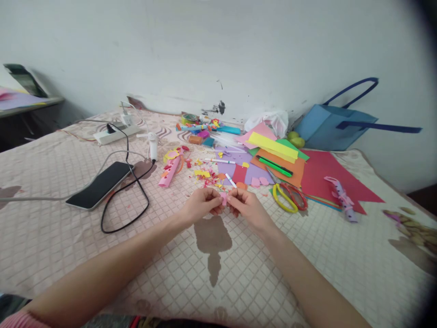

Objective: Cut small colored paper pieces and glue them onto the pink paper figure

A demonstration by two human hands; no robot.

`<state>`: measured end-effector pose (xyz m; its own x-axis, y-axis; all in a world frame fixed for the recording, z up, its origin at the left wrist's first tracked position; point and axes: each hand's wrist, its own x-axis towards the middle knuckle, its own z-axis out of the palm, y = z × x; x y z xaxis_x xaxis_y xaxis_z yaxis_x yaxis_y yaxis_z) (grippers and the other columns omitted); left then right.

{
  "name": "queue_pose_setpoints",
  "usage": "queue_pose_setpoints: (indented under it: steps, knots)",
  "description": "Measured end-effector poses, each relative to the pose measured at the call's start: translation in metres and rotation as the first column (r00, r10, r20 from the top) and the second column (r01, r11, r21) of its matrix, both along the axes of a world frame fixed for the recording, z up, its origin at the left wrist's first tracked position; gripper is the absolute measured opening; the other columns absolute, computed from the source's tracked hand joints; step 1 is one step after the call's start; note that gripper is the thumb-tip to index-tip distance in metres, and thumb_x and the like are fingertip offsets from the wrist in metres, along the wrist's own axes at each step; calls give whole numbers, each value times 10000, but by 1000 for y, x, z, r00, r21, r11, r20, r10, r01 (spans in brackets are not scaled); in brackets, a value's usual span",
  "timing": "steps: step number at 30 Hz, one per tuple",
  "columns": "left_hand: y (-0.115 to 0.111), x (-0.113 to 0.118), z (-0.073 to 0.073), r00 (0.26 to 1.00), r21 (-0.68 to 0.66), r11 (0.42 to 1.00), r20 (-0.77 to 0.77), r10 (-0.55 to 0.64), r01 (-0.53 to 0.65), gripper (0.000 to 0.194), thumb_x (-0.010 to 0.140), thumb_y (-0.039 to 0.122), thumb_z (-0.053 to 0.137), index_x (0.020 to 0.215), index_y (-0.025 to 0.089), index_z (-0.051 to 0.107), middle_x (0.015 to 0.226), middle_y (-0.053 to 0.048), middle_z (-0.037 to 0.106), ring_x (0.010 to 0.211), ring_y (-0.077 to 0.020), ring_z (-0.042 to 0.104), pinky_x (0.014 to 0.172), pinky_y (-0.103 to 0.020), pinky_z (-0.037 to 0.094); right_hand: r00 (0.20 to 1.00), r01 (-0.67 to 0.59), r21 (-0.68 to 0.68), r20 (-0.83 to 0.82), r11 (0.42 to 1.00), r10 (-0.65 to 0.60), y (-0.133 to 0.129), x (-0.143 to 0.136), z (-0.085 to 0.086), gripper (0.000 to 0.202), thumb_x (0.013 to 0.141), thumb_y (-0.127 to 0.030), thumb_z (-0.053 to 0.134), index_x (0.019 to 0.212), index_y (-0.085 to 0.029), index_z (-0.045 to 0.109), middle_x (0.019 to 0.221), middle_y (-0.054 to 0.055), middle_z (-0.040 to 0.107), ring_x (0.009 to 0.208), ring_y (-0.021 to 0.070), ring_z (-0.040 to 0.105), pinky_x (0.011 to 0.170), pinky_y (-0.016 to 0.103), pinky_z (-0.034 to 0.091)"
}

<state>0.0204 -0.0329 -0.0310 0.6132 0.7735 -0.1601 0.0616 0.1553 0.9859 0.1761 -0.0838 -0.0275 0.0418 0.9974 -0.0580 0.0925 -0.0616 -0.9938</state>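
Between the fingertips of my left hand [204,203] and my right hand [246,204] is a small pink paper piece [224,198]. Both hands pinch it from opposite sides, just above the tablecloth. Coloured paper scraps [210,176] lie right behind my hands, with a white marker [231,180] among them. To the right of my right hand rest scissors [290,197] with yellow and red handles. More pink cut pieces [260,181] lie on a purple sheet [223,169] behind the right hand.
A black phone-like device [100,186] with cables and a power strip [114,133] lie at left. A pink paper roll [170,171] stands behind my left hand. Red sheets [327,175], a dotted purple roll [344,200] and a blue bag [336,125] occupy the right.
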Motion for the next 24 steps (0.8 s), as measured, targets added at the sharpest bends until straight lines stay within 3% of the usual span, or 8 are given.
queue_pose_setpoints:
  steps: [9, 14, 20, 24]
  knots:
    - [3, -1, 1, 1000, 8, 1000, -1, 9, -9, 288, 812, 397, 531, 712, 129, 563, 636, -13, 619, 554, -85, 597, 581, -216, 497, 1000, 20, 9, 11, 1000, -20, 0, 0, -2, 235, 756, -381, 603, 681, -176, 515, 524, -59, 487, 434, 65, 425, 425, 202, 336]
    - [2, -2, 1, 1000, 56, 998, 2, -25, 25, 194, 753, 307, 613, 707, 123, 572, 638, -4, 619, 543, -74, 586, 552, -190, 481, 1000, -6, 2, 0, 1000, 6, -1, -1, -3, 246, 769, -393, 596, 686, -174, 520, 527, -57, 485, 437, 65, 429, 429, 202, 344]
    - [2, -2, 2, 1000, 32, 999, 0, 9, -9, 152, 756, 243, 589, 673, 126, 539, 604, 3, 606, 519, -71, 578, 537, -190, 474, 998, 42, -24, -54, 999, -43, -1, -2, 3, 348, 780, -513, 541, 700, -175, 519, 631, -16, 531, 498, 84, 481, 412, 199, 346]
    - [2, -3, 3, 1000, 56, 998, 9, 4, -5, 140, 757, 243, 588, 690, 125, 552, 622, 4, 608, 523, -66, 572, 537, -186, 470, 1000, -17, 1, 6, 1000, 17, -1, -1, 2, 304, 761, -472, 592, 702, -181, 528, 570, -36, 513, 461, 79, 457, 428, 213, 354]
